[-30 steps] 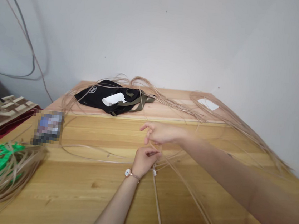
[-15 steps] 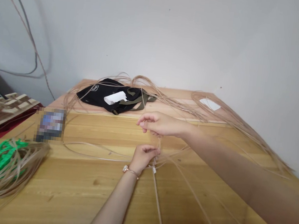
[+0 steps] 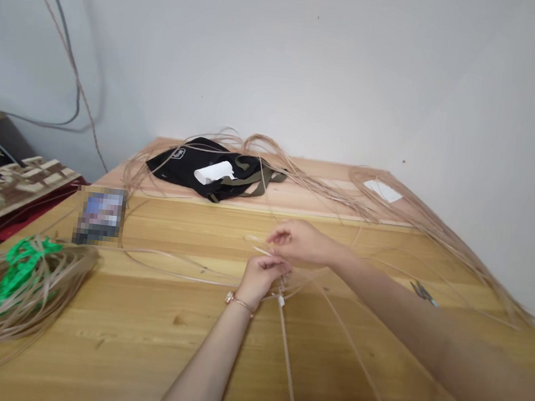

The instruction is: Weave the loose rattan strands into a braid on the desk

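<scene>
Both my hands meet over the middle of a wooden table (image 3: 147, 322). My left hand (image 3: 260, 277), with a small watch at the wrist, is closed in a pinch on a crossing of thin rattan strands (image 3: 286, 357) where a small white tie sits. My right hand (image 3: 299, 241) hovers just above and behind it, fingers pinched on the end of one thin strand that points left. From the crossing, several strands fan out toward the near edge and to the right.
A coil of rattan with a green tie (image 3: 11, 287) lies at the left edge. A black bag (image 3: 189, 166) with a white bottle (image 3: 215, 172) lies at the back. Long loose strands (image 3: 442, 230) run along the right side, near small scissors (image 3: 424, 292). A blurred card (image 3: 99, 215) lies left.
My right hand has dropped from above the table back down to my left hand, drawing a strand with it. My left hand has kept its pinch on the crossing.
</scene>
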A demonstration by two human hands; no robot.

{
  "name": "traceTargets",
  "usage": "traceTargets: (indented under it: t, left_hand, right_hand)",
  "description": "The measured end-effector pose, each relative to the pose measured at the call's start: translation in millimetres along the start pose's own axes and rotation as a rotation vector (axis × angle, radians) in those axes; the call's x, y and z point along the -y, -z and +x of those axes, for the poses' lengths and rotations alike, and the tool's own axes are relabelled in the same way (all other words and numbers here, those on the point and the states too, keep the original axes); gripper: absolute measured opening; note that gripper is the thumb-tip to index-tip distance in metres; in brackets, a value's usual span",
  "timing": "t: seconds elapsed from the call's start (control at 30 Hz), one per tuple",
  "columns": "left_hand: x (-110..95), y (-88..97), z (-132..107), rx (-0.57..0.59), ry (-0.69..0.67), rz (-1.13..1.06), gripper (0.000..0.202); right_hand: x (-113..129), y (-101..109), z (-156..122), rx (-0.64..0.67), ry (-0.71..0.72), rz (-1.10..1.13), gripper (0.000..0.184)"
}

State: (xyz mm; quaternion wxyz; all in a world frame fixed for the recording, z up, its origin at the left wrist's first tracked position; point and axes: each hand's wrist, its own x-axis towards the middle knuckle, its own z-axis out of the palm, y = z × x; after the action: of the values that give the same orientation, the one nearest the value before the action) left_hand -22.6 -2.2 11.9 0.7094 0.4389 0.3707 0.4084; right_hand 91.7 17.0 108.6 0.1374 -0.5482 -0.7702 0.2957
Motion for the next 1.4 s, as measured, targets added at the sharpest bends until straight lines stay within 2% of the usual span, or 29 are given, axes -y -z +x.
traceTargets:
  t: [0.07, 0.17, 0.27, 0.37, 0.6, 0.8, 0.97, 1.07, 1.13, 1.23, 1.3, 1.33, 1.4]
  left_hand:
    - [0, -1.2, 0, -0.003, -0.004, -0.029, 0.017]
    - [1, -2.1, 1, -0.012, -0.002, -0.051, 0.018]
    - [2, -1.0, 2, -0.034, -0.006, -0.052, 0.018]
    - [3, 0.6, 3, -0.044, -0.012, -0.033, 0.020]
    - [2, -0.2, 2, 0.024, -0.001, 0.047, 0.021]
    - [4, -0.5, 0, 0.071, 0.013, 0.181, 0.021]
    - [7, -2.7, -1, 0.085, 0.029, 0.254, 0.021]
    - [5, -1.8, -1, 0.067, 0.029, 0.242, 0.022]
    - [3, 0.3, 0, 0.048, 0.024, 0.210, 0.022]
    - [0, 3.1, 1, 0.024, 0.010, 0.154, 0.022]
    - [-1, 3.1, 1, 0.015, -0.006, 0.134, 0.021]
    - [-1, 2.4, 1, 0.018, -0.011, 0.137, 0.021]
    - [-1, 0.3, 0, 0.040, -0.011, 0.160, 0.021]
  right_hand:
    - [-9, -8, -6, 0.043, -0.020, 0.028, 0.016]
    - [-12, -12, -10, 0.046, 0.057, -0.036, 0.014]
    - [-11, -10, -8, 0.059, 0.123, -0.068, 0.013]
    - [-12, -9, -5, 0.074, 0.127, -0.070, 0.011]
    - [-6, -3, -2, 0.130, 0.146, -0.195, 0.010]
    - [18, 8, 10, 0.102, 0.119, -0.145, 0.011]
    - [49, 11, 37, -0.074, 0.091, -0.152, 0.007]
    - [64, 13, 49, -0.128, -0.055, 0.127, 0.016]
    - [65, 15, 47, -0.044, -0.070, 0.416, 0.025]
    - [53, 21, 30, 0.296, 0.052, 0.655, 0.035]
    - [41, 26, 16, 0.496, 0.056, 0.629, 0.054]
    - [37, 29, 11, 0.544, 0.028, 0.586, 0.058]
    - [36, 33, 7, 0.539, -0.038, 0.469, 0.051]
